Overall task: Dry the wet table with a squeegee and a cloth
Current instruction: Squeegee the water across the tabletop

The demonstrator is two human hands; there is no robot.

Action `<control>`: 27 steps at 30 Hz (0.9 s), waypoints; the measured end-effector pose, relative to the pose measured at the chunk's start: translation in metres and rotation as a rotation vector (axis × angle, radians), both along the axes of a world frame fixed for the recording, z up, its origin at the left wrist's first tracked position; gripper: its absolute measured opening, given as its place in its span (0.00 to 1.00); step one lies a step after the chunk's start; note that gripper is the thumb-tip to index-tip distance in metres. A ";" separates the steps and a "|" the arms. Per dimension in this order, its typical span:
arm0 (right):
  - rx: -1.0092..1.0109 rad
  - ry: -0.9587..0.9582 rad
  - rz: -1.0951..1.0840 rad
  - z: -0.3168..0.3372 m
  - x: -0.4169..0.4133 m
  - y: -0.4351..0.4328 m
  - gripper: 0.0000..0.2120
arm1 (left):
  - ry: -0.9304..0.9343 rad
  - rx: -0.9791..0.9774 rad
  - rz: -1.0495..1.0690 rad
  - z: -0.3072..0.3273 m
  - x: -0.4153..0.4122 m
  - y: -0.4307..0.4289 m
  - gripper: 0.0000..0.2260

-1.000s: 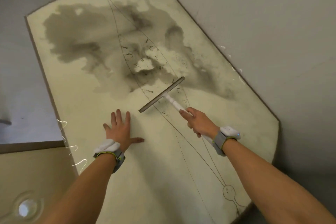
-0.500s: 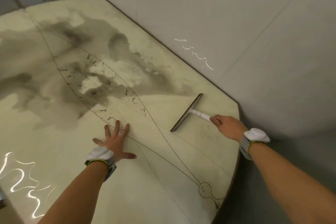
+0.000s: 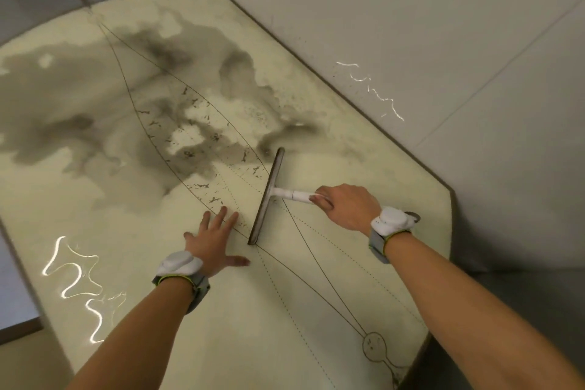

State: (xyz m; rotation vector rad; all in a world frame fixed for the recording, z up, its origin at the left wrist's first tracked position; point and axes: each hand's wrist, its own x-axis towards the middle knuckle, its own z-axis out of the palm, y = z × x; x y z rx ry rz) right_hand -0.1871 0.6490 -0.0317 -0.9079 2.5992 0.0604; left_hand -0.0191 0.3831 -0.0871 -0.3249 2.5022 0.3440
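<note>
Light, rigid squeegee with dark blade and white plastic handle (image 3: 267, 196) stands blade-down on the pale cream table (image 3: 221, 326) beside the grey wet patch (image 3: 95, 111), correctly gripped at the handle by the right hand's (image 3: 346, 207) curled fingers, the left hand (image 3: 215, 242) pressing flat with fingers spread.

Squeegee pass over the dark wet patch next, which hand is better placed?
Right. The right hand grips the squeegee handle, its blade beside the wet patch; the left hand lies flat on the table, holding nothing.

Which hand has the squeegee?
The right hand: it grips the squeegee by its white handle. The left hand holds nothing and lies flat, fingers spread, on the table.
</note>
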 end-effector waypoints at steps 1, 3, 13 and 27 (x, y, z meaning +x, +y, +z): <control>-0.015 0.009 -0.006 0.002 0.000 0.010 0.23 | 0.029 0.011 0.043 0.002 -0.001 -0.001 0.54; -0.013 0.018 -0.068 0.004 0.000 0.047 0.23 | 0.066 0.004 0.088 0.003 -0.006 0.002 0.55; 0.077 -0.030 -0.306 0.006 -0.023 0.128 0.22 | -0.039 -0.003 0.076 -0.004 -0.022 0.002 0.55; -0.051 0.069 0.200 -0.010 -0.007 -0.101 0.23 | 0.238 -0.201 0.240 0.019 0.003 -0.062 0.25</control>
